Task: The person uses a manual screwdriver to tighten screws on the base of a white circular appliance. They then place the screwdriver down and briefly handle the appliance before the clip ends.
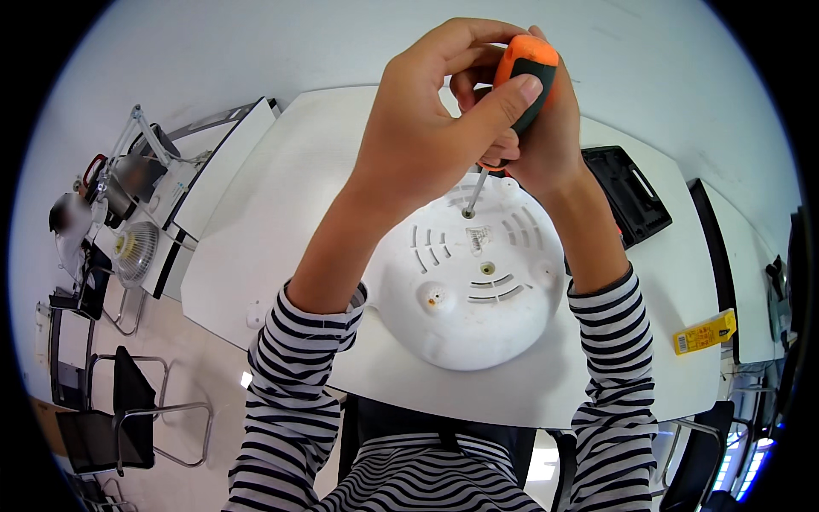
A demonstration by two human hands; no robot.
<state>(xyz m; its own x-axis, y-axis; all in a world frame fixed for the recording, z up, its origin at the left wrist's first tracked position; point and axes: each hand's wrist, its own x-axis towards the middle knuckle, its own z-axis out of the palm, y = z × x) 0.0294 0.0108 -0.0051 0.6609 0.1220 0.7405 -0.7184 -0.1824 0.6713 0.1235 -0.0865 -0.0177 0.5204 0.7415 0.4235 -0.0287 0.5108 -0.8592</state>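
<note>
Both my hands are closed around an upright screwdriver [531, 72] with an orange and dark green handle. My left hand [426, 119] wraps the handle from the left, thumb lying across it. From the right, my right hand [550, 141] grips it lower down, its fingers partly hidden behind the left. The metal shaft reaches down into a recessed hole near the far side of a round white plastic base [461, 337]. This base lies underside up, showing slotted vents, round feet and a second recessed hole nearer me.
An opened black tool case [627, 192] lies beyond my right forearm on the white table [281, 183]. A yellow packet [705, 333] sits near the table's right edge. Leftward are a fan [135, 253], black chairs [132, 388] and a person [70, 226] at another desk.
</note>
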